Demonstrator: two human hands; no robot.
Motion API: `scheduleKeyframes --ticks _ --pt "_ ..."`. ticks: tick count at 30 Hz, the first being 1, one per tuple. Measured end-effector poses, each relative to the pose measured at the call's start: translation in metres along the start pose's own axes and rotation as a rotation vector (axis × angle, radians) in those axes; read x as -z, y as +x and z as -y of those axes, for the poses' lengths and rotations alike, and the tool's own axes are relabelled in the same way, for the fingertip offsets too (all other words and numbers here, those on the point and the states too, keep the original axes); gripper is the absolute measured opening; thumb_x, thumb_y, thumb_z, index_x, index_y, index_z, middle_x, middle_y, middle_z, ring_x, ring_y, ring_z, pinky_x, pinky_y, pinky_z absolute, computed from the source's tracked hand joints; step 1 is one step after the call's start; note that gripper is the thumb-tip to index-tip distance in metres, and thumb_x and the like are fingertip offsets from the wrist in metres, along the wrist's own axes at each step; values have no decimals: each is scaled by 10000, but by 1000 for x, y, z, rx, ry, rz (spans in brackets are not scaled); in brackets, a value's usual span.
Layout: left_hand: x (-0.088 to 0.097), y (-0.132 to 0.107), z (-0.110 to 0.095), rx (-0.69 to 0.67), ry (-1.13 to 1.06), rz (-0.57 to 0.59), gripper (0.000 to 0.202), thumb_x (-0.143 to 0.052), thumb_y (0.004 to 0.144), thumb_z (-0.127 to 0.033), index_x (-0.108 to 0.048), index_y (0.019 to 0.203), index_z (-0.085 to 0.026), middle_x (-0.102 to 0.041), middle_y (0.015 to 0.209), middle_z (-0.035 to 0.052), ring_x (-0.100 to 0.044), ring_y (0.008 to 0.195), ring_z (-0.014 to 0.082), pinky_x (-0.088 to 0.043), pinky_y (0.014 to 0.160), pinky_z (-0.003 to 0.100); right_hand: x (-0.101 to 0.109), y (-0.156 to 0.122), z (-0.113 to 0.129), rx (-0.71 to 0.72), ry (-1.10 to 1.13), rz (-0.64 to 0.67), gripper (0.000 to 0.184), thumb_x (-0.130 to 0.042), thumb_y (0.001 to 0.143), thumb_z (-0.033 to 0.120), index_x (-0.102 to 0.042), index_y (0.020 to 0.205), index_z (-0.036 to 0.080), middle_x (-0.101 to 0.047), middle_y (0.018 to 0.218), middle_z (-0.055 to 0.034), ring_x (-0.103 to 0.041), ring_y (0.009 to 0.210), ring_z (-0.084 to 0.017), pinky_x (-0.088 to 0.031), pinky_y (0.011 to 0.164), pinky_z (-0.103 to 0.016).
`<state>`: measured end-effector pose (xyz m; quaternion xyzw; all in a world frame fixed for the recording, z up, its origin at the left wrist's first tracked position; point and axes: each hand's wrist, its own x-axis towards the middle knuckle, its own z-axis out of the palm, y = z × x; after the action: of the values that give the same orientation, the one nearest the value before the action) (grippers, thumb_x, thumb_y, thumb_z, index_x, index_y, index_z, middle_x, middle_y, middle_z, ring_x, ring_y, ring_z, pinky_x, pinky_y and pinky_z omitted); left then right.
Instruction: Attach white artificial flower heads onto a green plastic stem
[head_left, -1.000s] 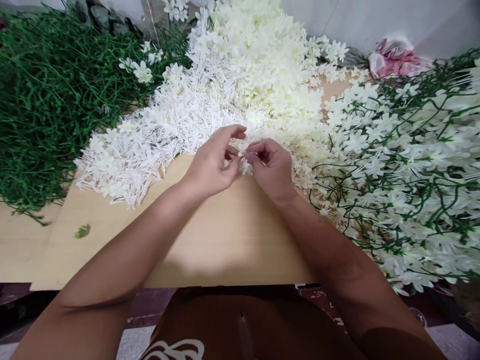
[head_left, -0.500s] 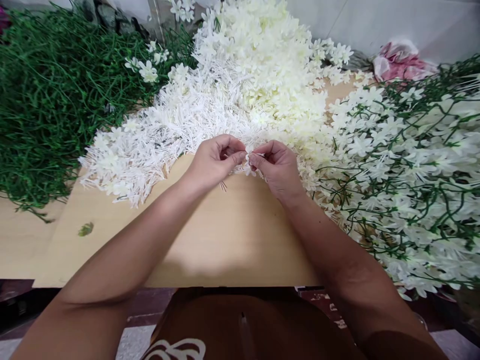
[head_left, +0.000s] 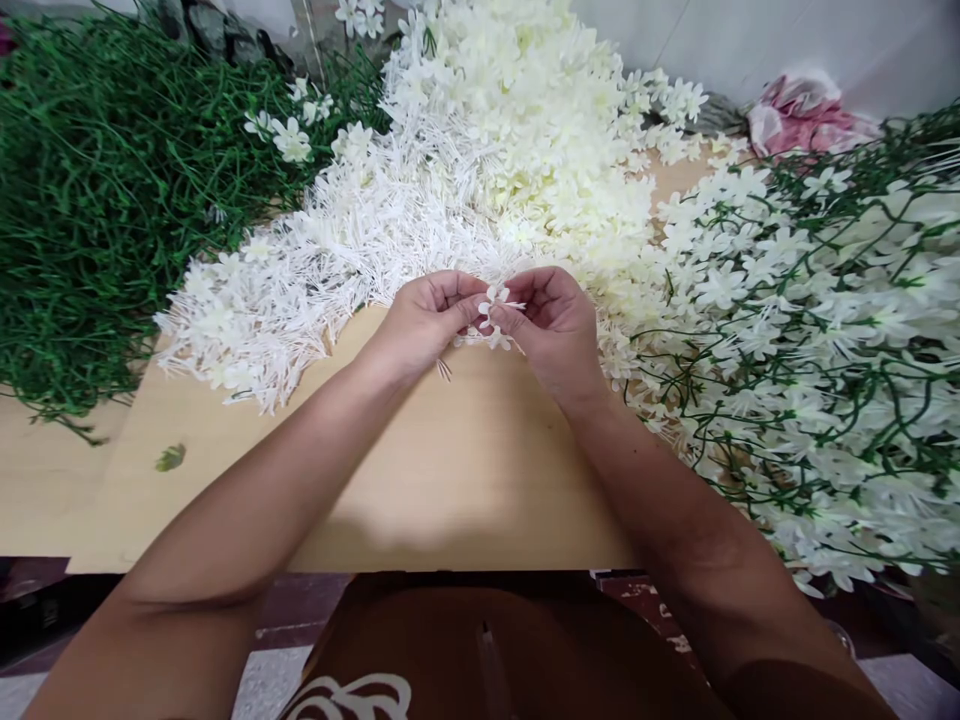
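A small white artificial flower (head_left: 493, 298) is between my two hands, just above the near edge of the flower pile. My left hand (head_left: 437, 312) is closed, its thumb and forefinger pinching the flower's left side; thin pale strands (head_left: 444, 370) poke out beneath that hand. My right hand (head_left: 553, 318) is closed on the right side of the same flower, thumb across the petals. White stamen strands (head_left: 514, 305) stick out by the right thumb. Below the fingers, more white petals (head_left: 495, 340) show. The inner fingers of both hands are partly hidden.
Behind my hands lies a heap of white stamens (head_left: 405, 220) and cream flower heads (head_left: 559, 130). Green plastic stems (head_left: 135, 180) are piled left; stemmed white flowers (head_left: 840, 390) fill the right. A green scrap (head_left: 171, 457) lies on the tan board (head_left: 450, 460). A pink-white bag (head_left: 810, 118) rests by the wall.
The flower between my fingers now shows more of its petals and its strands point right. My right hand has shifted slightly, with its thumb laid over the petals.
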<state>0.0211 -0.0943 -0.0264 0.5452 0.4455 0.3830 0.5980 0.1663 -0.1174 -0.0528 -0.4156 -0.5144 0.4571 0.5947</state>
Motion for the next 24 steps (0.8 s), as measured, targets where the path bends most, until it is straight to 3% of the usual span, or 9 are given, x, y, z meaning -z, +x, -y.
scheduleKeyframes --ticks 5,8,10,14,16,18,21,24 --pt "3 3 1 -69 149 -12 159 -694 795 -287 -628 770 -144 -637 665 15 -607 639 121 -478 605 232 -1 0 -1 -18 -13 40 392 -801 679 525 -583 808 226 -616 743 42 -620 672 -102 -570 663 -270" --pt "20 5 -2 -134 419 -96 90 -625 809 -224 -660 804 -142 -649 709 20 -599 678 134 -477 673 269 2 0 2 -24 -54 -6 358 -811 677 484 -583 751 218 -615 719 44 -596 672 -91 -534 648 -244" --pt "36 4 -8 -118 647 -168 115 -602 805 -220 -686 839 -148 -668 752 25 -592 708 148 -469 710 295 3 -1 6 -62 -21 41 347 -821 671 460 -586 734 212 -621 708 40 -585 659 -88 -520 641 -240" --pt "62 0 -17 37 1021 -159 189 -635 780 -295 -716 900 -173 -697 810 41 -588 735 179 -442 711 322 -8 -13 9 -216 148 382 347 -822 673 459 -603 712 193 -668 723 8 -631 688 -111 -538 675 -272" --pt "64 -1 -17 60 1126 -123 227 -654 770 -324 -720 938 -187 -706 872 52 -600 762 194 -433 698 324 -17 -22 6 -327 182 564 346 -830 664 445 -608 710 183 -685 743 -12 -653 710 -128 -543 676 -287" --pt "59 0 -13 40 1192 -63 219 -661 767 -314 -722 942 -196 -705 923 57 -617 809 209 -433 703 323 -25 -29 2 -401 163 653 337 -837 653 414 -601 701 178 -686 753 -18 -655 703 -132 -545 675 -300" --pt "51 1 -5 -36 1248 -15 160 -603 792 -221 -720 898 -196 -705 964 63 -631 895 228 -441 740 325 -24 -29 -4 -388 88 597 283 -818 673 359 -603 703 178 -694 802 -27 -654 719 -132 -542 705 -313" --pt "48 1 -2 -64 1224 -40 197 -533 807 -156 -715 873 -192 -711 960 62 -635 898 223 -442 760 329 -12 -17 -7 -260 12 391 251 -811 681 354 -624 710 188 -703 811 -20 -653 769 -136 -534 743 -308"
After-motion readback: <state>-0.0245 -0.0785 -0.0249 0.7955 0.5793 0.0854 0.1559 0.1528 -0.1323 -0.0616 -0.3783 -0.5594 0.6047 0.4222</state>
